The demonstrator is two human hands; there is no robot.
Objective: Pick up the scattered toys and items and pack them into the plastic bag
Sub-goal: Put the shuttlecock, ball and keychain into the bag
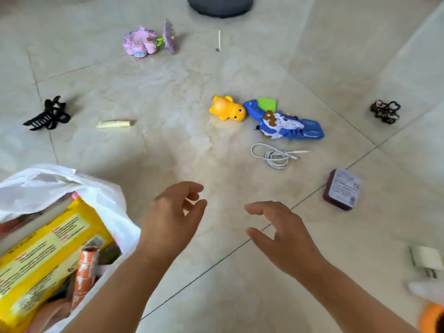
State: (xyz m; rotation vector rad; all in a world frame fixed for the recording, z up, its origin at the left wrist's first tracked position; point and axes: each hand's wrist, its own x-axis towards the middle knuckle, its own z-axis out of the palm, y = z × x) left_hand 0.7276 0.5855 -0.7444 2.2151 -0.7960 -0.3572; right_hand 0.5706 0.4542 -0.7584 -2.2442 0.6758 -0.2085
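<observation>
A white plastic bag (48, 181) stands open at the lower left, holding a yellow packet (43, 255) and an orange toy (86, 267). My left hand (173, 219) hovers beside the bag, fingers loosely curled, holding nothing. My right hand (281, 234) hovers a little to the right, also empty. Ahead on the floor lie a yellow duck toy (227, 108), a blue toy (286, 123) with a green piece (267, 103), and a coiled white cable (276, 156).
Further off lie a pink flower toy (141, 42), a black scorpion toy (48, 115), a pale yellow stick (115, 123), a dark hair tie (385, 111), a dark red box (342, 192) and a white charger (426, 259). A grey base (221, 6) stands at the top.
</observation>
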